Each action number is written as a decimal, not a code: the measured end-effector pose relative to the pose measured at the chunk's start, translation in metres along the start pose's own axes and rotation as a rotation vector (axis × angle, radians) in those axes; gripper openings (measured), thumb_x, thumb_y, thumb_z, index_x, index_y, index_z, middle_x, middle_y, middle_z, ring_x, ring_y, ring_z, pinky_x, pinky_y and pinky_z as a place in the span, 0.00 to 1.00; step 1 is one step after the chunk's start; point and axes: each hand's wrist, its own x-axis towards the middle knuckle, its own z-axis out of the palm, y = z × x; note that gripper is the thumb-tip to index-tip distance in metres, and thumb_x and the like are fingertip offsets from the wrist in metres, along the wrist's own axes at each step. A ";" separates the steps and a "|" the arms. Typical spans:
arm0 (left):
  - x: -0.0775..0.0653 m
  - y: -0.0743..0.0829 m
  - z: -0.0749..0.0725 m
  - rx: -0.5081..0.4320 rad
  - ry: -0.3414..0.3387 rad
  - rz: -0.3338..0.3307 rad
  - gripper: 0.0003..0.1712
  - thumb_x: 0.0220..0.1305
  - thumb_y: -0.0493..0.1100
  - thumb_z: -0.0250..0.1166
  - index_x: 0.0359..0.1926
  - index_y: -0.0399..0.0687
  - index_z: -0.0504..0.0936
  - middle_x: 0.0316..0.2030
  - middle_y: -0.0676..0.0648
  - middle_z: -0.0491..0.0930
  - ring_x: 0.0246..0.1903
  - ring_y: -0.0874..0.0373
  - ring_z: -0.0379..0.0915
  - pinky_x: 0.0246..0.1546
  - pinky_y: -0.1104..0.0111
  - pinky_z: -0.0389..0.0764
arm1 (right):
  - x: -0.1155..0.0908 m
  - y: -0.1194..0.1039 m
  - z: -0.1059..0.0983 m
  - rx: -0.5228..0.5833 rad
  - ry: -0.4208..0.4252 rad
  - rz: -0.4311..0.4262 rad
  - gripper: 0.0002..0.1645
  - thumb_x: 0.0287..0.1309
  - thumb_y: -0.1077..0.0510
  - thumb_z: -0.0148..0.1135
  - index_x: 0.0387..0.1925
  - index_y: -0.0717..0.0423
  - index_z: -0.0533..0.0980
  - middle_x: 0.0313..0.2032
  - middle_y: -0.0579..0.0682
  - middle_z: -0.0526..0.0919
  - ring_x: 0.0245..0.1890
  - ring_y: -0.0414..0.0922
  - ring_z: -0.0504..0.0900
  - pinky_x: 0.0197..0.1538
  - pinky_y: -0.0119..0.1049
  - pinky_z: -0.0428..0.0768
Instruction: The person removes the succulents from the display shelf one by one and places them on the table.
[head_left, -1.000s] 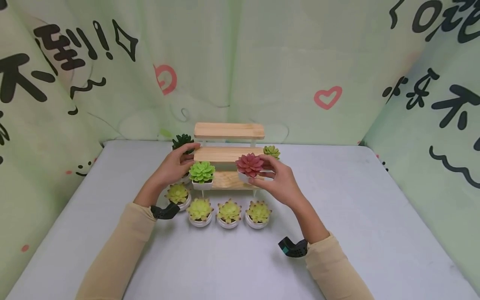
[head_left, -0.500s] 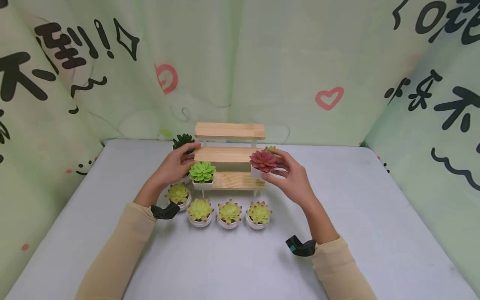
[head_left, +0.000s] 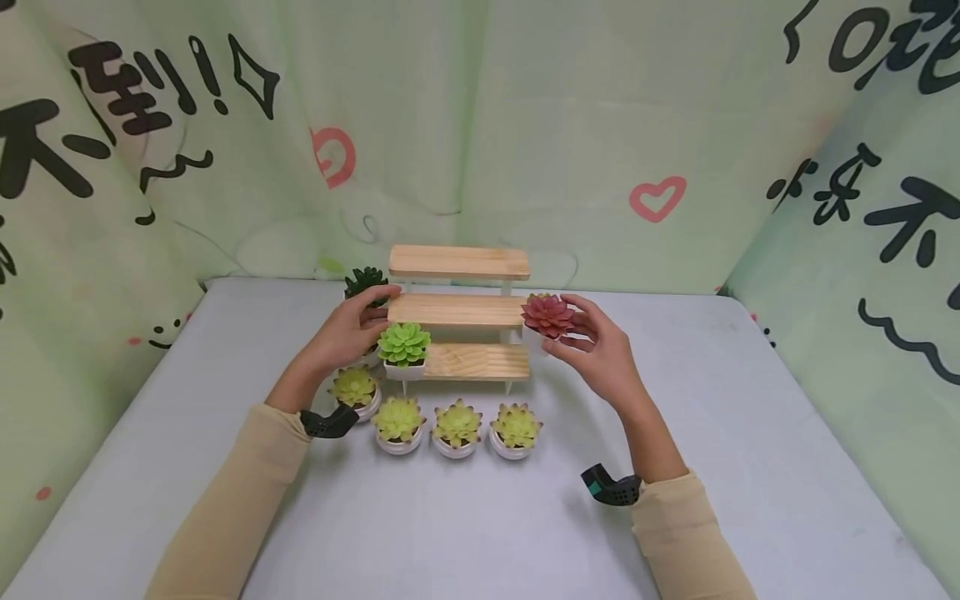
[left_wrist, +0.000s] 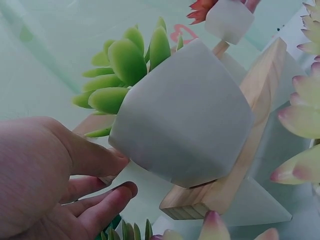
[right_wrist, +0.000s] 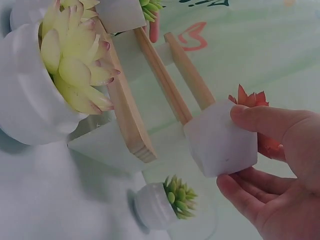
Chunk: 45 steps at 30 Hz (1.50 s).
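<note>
In the head view my right hand (head_left: 596, 346) holds a white pot with a red succulent (head_left: 547, 317) at the right end of the tiered wooden shelf (head_left: 472, 310). Thumb and fingers grip the white pot (right_wrist: 220, 140) on opposite sides in the right wrist view. My left hand (head_left: 345, 329) reaches to the shelf's left end, fingertips right at the middle board. A bright green succulent (head_left: 405, 343) in a white pot stands on the bottom board's left end; the left thumb overlaps its pot (left_wrist: 182, 115) in the left wrist view.
Several yellow-green succulents (head_left: 457, 425) in round white pots stand before the shelf and at its left. A dark green succulent (head_left: 366, 283) stands behind my left hand. Another potted green succulent (right_wrist: 157, 205) stands right of the shelf. A printed curtain (head_left: 555, 125) hangs behind the table.
My right hand has moved right with the red succulent, from in front of the bottom board to the shelf's right end. My left hand has stayed in place.
</note>
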 end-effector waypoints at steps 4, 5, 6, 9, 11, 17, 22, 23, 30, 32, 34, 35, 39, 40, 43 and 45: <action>0.001 0.000 0.000 0.004 -0.001 0.003 0.30 0.70 0.31 0.53 0.71 0.49 0.62 0.71 0.38 0.58 0.65 0.40 0.66 0.61 0.54 0.75 | 0.001 0.003 -0.002 -0.005 0.009 0.012 0.42 0.53 0.53 0.72 0.68 0.43 0.64 0.55 0.58 0.78 0.53 0.52 0.82 0.53 0.33 0.82; 0.001 0.000 0.000 0.005 -0.002 0.001 0.30 0.70 0.31 0.53 0.71 0.49 0.61 0.71 0.38 0.58 0.65 0.41 0.67 0.61 0.54 0.76 | 0.001 0.003 -0.003 -0.006 0.010 0.014 0.43 0.53 0.53 0.72 0.68 0.44 0.64 0.56 0.58 0.78 0.54 0.52 0.81 0.54 0.34 0.82; 0.001 0.001 0.000 0.004 -0.002 -0.004 0.30 0.70 0.31 0.53 0.71 0.49 0.62 0.71 0.38 0.58 0.65 0.41 0.67 0.61 0.54 0.76 | 0.001 0.004 -0.003 -0.008 0.012 0.018 0.43 0.53 0.53 0.72 0.68 0.44 0.64 0.56 0.58 0.78 0.54 0.52 0.81 0.54 0.35 0.82; 0.001 0.002 0.000 0.003 -0.007 -0.009 0.30 0.70 0.31 0.53 0.71 0.50 0.61 0.71 0.38 0.58 0.65 0.41 0.66 0.61 0.54 0.76 | 0.001 0.007 -0.004 -0.017 0.021 0.022 0.43 0.53 0.52 0.72 0.68 0.48 0.64 0.56 0.58 0.78 0.54 0.51 0.81 0.54 0.34 0.82; 0.000 0.003 0.001 0.004 -0.007 -0.015 0.30 0.70 0.31 0.53 0.71 0.50 0.61 0.71 0.39 0.58 0.65 0.41 0.66 0.61 0.55 0.75 | 0.002 0.008 -0.005 -0.018 0.028 0.023 0.42 0.53 0.52 0.72 0.67 0.51 0.64 0.55 0.58 0.78 0.55 0.50 0.80 0.54 0.32 0.82; 0.000 0.003 0.000 0.006 0.001 -0.019 0.30 0.70 0.31 0.53 0.71 0.51 0.61 0.71 0.39 0.58 0.65 0.41 0.66 0.62 0.54 0.75 | 0.003 0.008 -0.006 -0.021 0.034 0.028 0.41 0.53 0.52 0.72 0.66 0.54 0.65 0.55 0.58 0.79 0.55 0.50 0.80 0.54 0.32 0.82; 0.000 0.002 0.000 0.008 0.003 -0.018 0.30 0.70 0.31 0.53 0.71 0.51 0.62 0.71 0.39 0.58 0.65 0.41 0.66 0.62 0.54 0.75 | 0.004 0.010 -0.006 -0.007 0.021 0.032 0.42 0.53 0.52 0.72 0.68 0.47 0.64 0.55 0.58 0.78 0.53 0.51 0.81 0.51 0.25 0.82; 0.000 0.002 0.000 0.008 0.002 -0.018 0.30 0.70 0.31 0.53 0.71 0.51 0.62 0.71 0.39 0.58 0.65 0.41 0.66 0.61 0.54 0.75 | 0.004 0.011 -0.006 -0.007 0.019 0.033 0.42 0.53 0.52 0.72 0.68 0.46 0.64 0.55 0.58 0.78 0.53 0.52 0.81 0.50 0.23 0.81; 0.000 0.002 0.000 0.009 0.002 -0.012 0.31 0.70 0.31 0.53 0.71 0.51 0.62 0.71 0.40 0.58 0.65 0.42 0.66 0.61 0.54 0.76 | 0.004 0.014 -0.007 -0.034 0.025 0.043 0.42 0.53 0.53 0.72 0.67 0.50 0.64 0.55 0.58 0.78 0.54 0.51 0.81 0.52 0.28 0.82; 0.000 0.002 0.000 0.011 0.002 -0.014 0.31 0.70 0.31 0.53 0.71 0.51 0.61 0.72 0.40 0.58 0.65 0.42 0.66 0.61 0.54 0.76 | 0.005 0.014 -0.006 -0.049 0.026 0.052 0.42 0.53 0.52 0.72 0.67 0.52 0.64 0.55 0.58 0.78 0.55 0.50 0.80 0.53 0.32 0.82; 0.000 0.003 0.000 0.011 0.003 -0.017 0.31 0.70 0.31 0.53 0.71 0.51 0.61 0.71 0.40 0.58 0.65 0.42 0.66 0.61 0.54 0.76 | 0.005 0.015 -0.006 -0.059 0.027 0.060 0.42 0.53 0.52 0.72 0.67 0.53 0.64 0.56 0.58 0.78 0.56 0.50 0.79 0.54 0.36 0.81; 0.000 0.003 0.000 0.011 0.003 -0.018 0.31 0.70 0.31 0.53 0.71 0.51 0.61 0.71 0.40 0.58 0.65 0.42 0.66 0.61 0.54 0.76 | 0.005 0.016 -0.006 -0.059 0.026 0.064 0.42 0.53 0.52 0.72 0.67 0.52 0.64 0.56 0.58 0.78 0.56 0.50 0.79 0.55 0.37 0.81; 0.000 0.004 0.000 0.013 0.005 -0.023 0.31 0.70 0.31 0.53 0.71 0.50 0.62 0.71 0.40 0.58 0.65 0.42 0.66 0.61 0.54 0.76 | 0.007 0.019 -0.005 -0.061 0.019 0.079 0.43 0.53 0.51 0.72 0.68 0.50 0.63 0.56 0.58 0.78 0.55 0.52 0.80 0.56 0.43 0.81; 0.000 0.004 0.000 0.014 0.005 -0.023 0.31 0.70 0.31 0.53 0.71 0.50 0.61 0.71 0.40 0.58 0.65 0.41 0.66 0.61 0.54 0.76 | 0.007 0.019 -0.005 -0.064 0.016 0.083 0.43 0.53 0.51 0.72 0.68 0.49 0.63 0.55 0.58 0.78 0.55 0.53 0.80 0.56 0.45 0.81; 0.001 0.003 0.001 0.015 0.006 -0.025 0.31 0.70 0.31 0.53 0.71 0.49 0.61 0.71 0.40 0.58 0.65 0.42 0.67 0.61 0.54 0.76 | 0.008 0.022 -0.004 -0.073 0.012 0.098 0.42 0.54 0.53 0.71 0.68 0.47 0.63 0.55 0.59 0.78 0.55 0.54 0.80 0.56 0.49 0.81; 0.000 0.003 0.001 0.014 0.005 -0.027 0.31 0.70 0.31 0.53 0.71 0.50 0.61 0.71 0.39 0.58 0.65 0.42 0.66 0.61 0.54 0.76 | 0.009 0.025 -0.004 -0.079 0.010 0.113 0.42 0.54 0.54 0.71 0.68 0.47 0.62 0.55 0.59 0.78 0.55 0.55 0.80 0.56 0.50 0.81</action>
